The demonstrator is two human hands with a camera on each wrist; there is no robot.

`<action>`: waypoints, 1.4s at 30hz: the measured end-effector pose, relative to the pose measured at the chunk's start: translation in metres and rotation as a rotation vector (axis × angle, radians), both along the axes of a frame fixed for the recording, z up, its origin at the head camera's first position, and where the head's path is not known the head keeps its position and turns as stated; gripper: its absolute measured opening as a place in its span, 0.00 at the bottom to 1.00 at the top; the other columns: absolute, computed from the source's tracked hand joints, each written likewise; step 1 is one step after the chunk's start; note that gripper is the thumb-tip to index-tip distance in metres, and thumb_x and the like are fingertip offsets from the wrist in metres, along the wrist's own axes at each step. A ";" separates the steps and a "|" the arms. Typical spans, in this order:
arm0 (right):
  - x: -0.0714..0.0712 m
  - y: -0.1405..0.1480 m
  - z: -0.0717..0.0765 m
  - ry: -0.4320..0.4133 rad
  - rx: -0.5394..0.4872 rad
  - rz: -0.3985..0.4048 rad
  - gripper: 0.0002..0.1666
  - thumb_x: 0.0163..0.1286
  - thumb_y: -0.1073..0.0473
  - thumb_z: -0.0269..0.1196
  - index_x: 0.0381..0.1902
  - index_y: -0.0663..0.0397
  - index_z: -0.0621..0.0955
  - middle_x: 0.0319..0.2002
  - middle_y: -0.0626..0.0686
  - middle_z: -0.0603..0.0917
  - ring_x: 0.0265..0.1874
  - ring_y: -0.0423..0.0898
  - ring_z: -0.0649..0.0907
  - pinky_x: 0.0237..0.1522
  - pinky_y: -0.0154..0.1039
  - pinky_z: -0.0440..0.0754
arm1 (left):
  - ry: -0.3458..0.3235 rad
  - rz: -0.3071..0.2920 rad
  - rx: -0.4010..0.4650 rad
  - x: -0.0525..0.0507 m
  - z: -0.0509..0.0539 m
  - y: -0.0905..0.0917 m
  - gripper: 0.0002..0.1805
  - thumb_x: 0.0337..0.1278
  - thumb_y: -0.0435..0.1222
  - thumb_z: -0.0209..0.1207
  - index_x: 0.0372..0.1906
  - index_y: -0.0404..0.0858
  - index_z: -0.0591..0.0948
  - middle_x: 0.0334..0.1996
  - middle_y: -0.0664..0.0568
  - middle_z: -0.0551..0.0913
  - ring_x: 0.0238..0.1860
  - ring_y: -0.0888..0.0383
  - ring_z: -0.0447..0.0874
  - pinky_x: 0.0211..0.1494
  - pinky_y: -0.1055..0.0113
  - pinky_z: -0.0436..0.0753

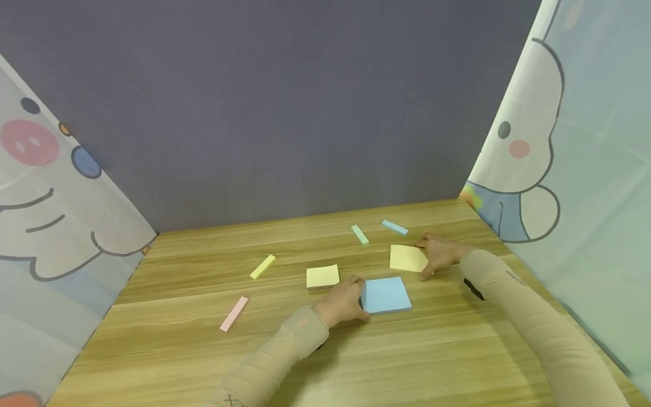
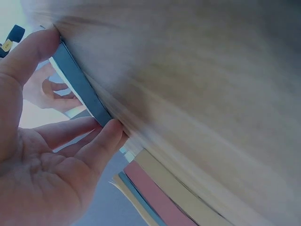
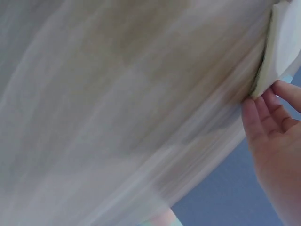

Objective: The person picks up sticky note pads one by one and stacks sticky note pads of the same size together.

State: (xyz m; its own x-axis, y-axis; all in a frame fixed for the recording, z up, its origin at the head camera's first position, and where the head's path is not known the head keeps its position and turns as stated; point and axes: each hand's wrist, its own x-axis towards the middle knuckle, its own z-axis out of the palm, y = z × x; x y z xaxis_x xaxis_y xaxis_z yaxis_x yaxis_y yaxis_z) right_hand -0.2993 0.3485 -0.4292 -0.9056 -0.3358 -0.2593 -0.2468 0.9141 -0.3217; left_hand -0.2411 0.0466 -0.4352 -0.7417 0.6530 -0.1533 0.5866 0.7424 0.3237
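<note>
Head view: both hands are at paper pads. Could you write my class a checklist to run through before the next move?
1. Left hand at the light blue, rectangular paper pad: ok, touching its left edge.
2. Right hand at the pale yellow, rectangular paper pad: ok, touching its right side.
3. Those two pads apart: ok, a narrow gap shows.
4. Grip firm on both: cannot tell; pressure does not show.
5. Thick, yellow-topped paper stack joined with either pad: not ok, it stands apart.

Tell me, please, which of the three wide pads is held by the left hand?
The blue pad, held at its left edge by the left hand. The yellow pad is at the right hand; the yellow-topped stack is held by neither.
</note>
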 end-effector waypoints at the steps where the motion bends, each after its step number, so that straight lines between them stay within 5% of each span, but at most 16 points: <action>1: -0.001 0.000 -0.002 -0.004 -0.003 -0.001 0.60 0.39 0.38 0.73 0.61 0.71 0.65 0.58 0.67 0.63 0.57 0.65 0.66 0.55 0.61 0.69 | -0.002 0.001 -0.001 0.000 0.000 0.000 0.45 0.40 0.49 0.69 0.62 0.31 0.66 0.64 0.44 0.66 0.63 0.49 0.66 0.63 0.62 0.71; 14: -0.002 0.005 -0.011 0.005 -0.086 0.008 0.53 0.43 0.40 0.72 0.61 0.65 0.69 0.62 0.72 0.59 0.58 0.70 0.65 0.56 0.64 0.66 | 0.001 -0.011 0.004 0.001 -0.005 -0.001 0.44 0.40 0.49 0.69 0.61 0.30 0.67 0.62 0.44 0.67 0.61 0.49 0.69 0.61 0.64 0.73; 24: 0.000 -0.001 -0.008 0.133 -0.024 0.049 0.43 0.43 0.43 0.71 0.53 0.65 0.76 0.50 0.64 0.72 0.39 0.50 0.75 0.38 0.42 0.76 | 0.011 -0.018 0.010 0.000 -0.001 -0.001 0.44 0.39 0.49 0.69 0.61 0.30 0.68 0.63 0.43 0.67 0.60 0.49 0.70 0.61 0.64 0.73; 28: -0.001 -0.003 -0.005 0.149 0.001 0.062 0.44 0.43 0.43 0.71 0.53 0.66 0.76 0.52 0.68 0.71 0.41 0.53 0.76 0.40 0.45 0.77 | 0.019 -0.021 0.012 -0.001 -0.001 -0.001 0.44 0.39 0.49 0.69 0.61 0.30 0.68 0.63 0.43 0.67 0.60 0.50 0.70 0.60 0.65 0.73; 34: -0.001 -0.006 0.003 0.062 0.046 0.073 0.50 0.43 0.42 0.71 0.57 0.71 0.71 0.59 0.73 0.63 0.56 0.69 0.68 0.53 0.61 0.71 | 0.016 -0.019 0.012 -0.002 0.000 0.000 0.44 0.41 0.49 0.69 0.62 0.30 0.67 0.63 0.43 0.67 0.60 0.50 0.70 0.61 0.64 0.73; 42: 0.002 -0.005 0.011 -0.079 0.031 0.082 0.58 0.37 0.51 0.75 0.63 0.71 0.63 0.64 0.71 0.55 0.61 0.69 0.60 0.58 0.62 0.66 | 0.012 -0.019 0.008 -0.002 0.000 0.000 0.43 0.40 0.49 0.69 0.61 0.31 0.67 0.64 0.44 0.66 0.61 0.49 0.68 0.62 0.64 0.72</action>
